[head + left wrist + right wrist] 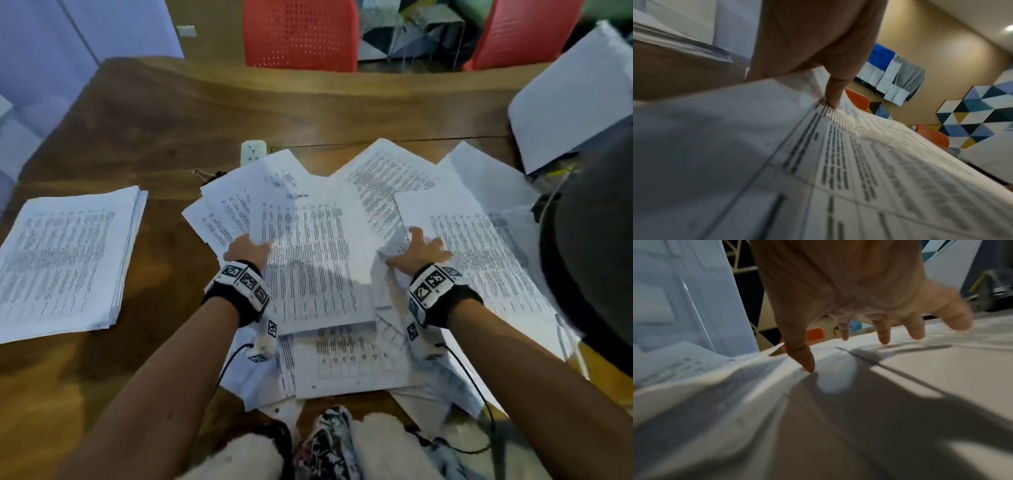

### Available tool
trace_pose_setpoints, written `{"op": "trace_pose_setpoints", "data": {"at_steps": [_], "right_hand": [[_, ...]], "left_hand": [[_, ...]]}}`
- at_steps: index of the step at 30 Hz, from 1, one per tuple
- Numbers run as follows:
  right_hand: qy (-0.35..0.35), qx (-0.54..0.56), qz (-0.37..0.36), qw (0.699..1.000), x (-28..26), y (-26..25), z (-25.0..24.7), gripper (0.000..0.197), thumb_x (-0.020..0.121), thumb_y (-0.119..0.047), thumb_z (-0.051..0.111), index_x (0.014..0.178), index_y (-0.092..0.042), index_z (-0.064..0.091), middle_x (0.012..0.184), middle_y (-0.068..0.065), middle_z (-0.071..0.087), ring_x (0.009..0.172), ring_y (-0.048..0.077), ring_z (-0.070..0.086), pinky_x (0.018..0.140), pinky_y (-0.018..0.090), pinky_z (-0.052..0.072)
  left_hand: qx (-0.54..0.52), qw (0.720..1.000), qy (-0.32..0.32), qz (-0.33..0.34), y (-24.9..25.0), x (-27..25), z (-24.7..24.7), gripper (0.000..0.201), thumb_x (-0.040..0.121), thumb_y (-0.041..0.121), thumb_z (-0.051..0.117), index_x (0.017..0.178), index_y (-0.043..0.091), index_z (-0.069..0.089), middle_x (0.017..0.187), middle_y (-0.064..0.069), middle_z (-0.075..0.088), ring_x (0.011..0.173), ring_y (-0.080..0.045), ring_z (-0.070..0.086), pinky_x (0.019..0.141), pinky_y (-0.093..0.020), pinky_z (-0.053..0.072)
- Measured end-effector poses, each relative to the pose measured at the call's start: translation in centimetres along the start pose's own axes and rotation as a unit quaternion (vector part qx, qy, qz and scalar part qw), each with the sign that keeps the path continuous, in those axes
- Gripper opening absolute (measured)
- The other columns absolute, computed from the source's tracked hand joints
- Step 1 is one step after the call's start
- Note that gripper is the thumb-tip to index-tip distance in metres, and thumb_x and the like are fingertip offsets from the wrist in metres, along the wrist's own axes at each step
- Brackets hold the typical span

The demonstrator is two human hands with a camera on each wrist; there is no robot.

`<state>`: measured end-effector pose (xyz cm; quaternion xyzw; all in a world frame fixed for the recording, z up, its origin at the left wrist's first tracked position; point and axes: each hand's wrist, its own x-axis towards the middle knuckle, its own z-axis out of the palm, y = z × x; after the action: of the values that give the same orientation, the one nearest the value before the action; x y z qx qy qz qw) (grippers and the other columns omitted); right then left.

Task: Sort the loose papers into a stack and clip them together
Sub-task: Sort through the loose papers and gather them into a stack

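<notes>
Printed loose papers [346, 366] lie fanned and overlapping on the wooden table [164, 116] in front of me. My left hand [247, 251] pinches the left edge of a thick bundle of sheets [315, 270], lifted off the heap; its thumb [833, 97] presses on the top page [869, 170] and the fingers are hidden under it. My right hand [419, 253] is spread flat over the sheets on the right [486, 253]; its thumb tip [808, 368] touches the paper [900, 386] and its fingers are straight.
A squared stack of papers [65, 253] lies at the table's left. Small binder clips [205, 175] and a white socket block [253, 152] sit behind the heap. More white sheets [575, 99] and a dark round object [589, 267] crowd the right. Red chairs [301, 34] stand beyond.
</notes>
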<state>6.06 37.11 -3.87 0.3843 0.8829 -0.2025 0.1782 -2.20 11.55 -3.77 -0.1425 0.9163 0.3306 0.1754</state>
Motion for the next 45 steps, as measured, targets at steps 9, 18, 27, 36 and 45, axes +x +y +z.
{"op": "trace_pose_setpoints", "data": {"at_steps": [9, 18, 27, 36, 45], "right_hand": [[0.100, -0.028, -0.018, 0.994, 1.0, 3.8, -1.2, 0.030, 0.089, -0.005, 0.050, 0.118, 0.004, 0.046, 0.124, 0.025, 0.049, 0.119, 0.039, 0.046, 0.095, 0.042, 0.042], [0.012, 0.167, -0.200, 0.965, -3.9, -3.7, -0.6, 0.010, 0.084, -0.006, 0.045, 0.081, -0.005, 0.054, 0.095, 0.021, 0.060, 0.089, 0.030, 0.059, 0.072, 0.030, 0.045], [-0.039, 0.009, -0.370, 0.928, -7.9, -6.6, 5.7, 0.019, 0.091, -0.014, 0.042, 0.095, -0.003, 0.058, 0.107, 0.013, 0.056, 0.095, 0.027, 0.055, 0.088, 0.038, 0.047], [0.053, 0.137, -0.122, 0.982, -2.5, -1.7, 0.7, 0.040, 0.089, -0.033, 0.052, 0.122, -0.009, 0.052, 0.136, 0.012, 0.046, 0.128, 0.030, 0.041, 0.108, 0.046, 0.031], [0.069, 0.376, -0.018, 0.924, 1.0, 3.0, -2.3, 0.063, 0.078, -0.024, 0.072, 0.128, 0.001, 0.044, 0.128, 0.024, 0.054, 0.118, 0.035, 0.052, 0.095, 0.040, 0.046]], "left_hand": [[-0.020, 0.998, -0.044, 0.032, 0.7, -0.9, 2.5, 0.024, 0.092, 0.007, 0.045, 0.115, 0.000, 0.047, 0.114, -0.019, 0.048, 0.103, -0.033, 0.050, 0.078, -0.033, 0.041], [-0.137, 0.986, -0.052, 0.075, 0.4, -1.6, 3.4, 0.049, 0.089, 0.008, 0.056, 0.135, 0.004, 0.039, 0.125, -0.018, 0.057, 0.113, -0.034, 0.056, 0.093, -0.036, 0.046], [-0.321, 0.936, -0.147, -0.006, -0.1, -1.2, 4.1, 0.043, 0.100, 0.035, 0.038, 0.066, 0.010, 0.048, 0.050, -0.003, 0.046, 0.045, -0.015, 0.043, 0.045, -0.019, 0.034], [-0.122, 0.988, -0.064, 0.067, -1.2, -1.3, 4.5, 0.032, 0.083, 0.009, 0.058, 0.059, 0.009, 0.037, 0.060, -0.006, 0.040, 0.060, -0.020, 0.039, 0.063, -0.025, 0.030], [-0.279, 0.960, -0.024, -0.008, -1.8, 0.3, 5.0, 0.020, 0.089, 0.013, 0.057, 0.071, 0.014, 0.050, 0.092, -0.011, 0.058, 0.086, -0.019, 0.053, 0.085, -0.036, 0.047]]}}
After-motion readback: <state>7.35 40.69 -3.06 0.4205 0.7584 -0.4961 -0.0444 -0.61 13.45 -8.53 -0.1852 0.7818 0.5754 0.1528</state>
